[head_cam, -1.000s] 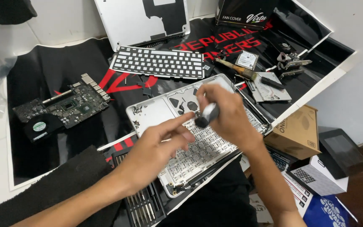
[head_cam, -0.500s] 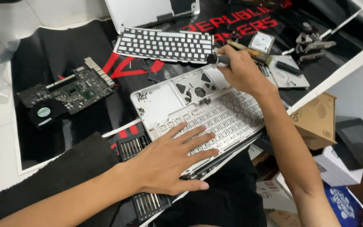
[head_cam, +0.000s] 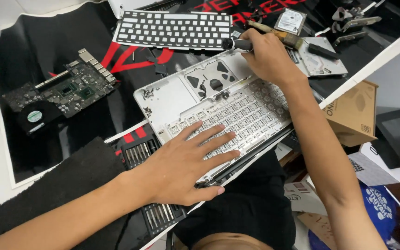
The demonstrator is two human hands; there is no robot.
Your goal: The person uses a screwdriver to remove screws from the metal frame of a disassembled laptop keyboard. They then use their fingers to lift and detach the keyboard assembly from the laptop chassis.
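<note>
Silver metal laptop shell (head_cam: pixel 172 99), perforated key grid facing up, lies mid surface on black mat (head_cam: pixel 33 46). Left hand (head_cam: pixel 181 164) flat on grid, grip released, fingers spread. Right hand (head_cam: pixel 267 58) clenched round black-handled screwdriver (head_cam: pixel 237 44) at shell's far edge.

An electronics repair bench, improvised at home or in a small shop. Spread over a black-and-red desk mat (head_cam: pixel 38 153): a gutted laptop top case (head_cam: pixel 200 99) with its keyboard grid exposed, a detached keyboard backlight sheet (head_cam: pixel 174 30), a bare logic board (head_cam: pixel 63 90) with fan, a loose hard drive (head_cam: pixel 290 21) and a precision bit set (head_cam: pixel 140 155). Beside the table, cardboard boxes (head_cam: pixel 353 113) and printed packaging piled on the floor. Right hand (head_cam: pixel 267 58) gripping a screwdriver (head_cam: pixel 237 44); left hand (head_cam: pixel 184 162) flat on the case.
</note>
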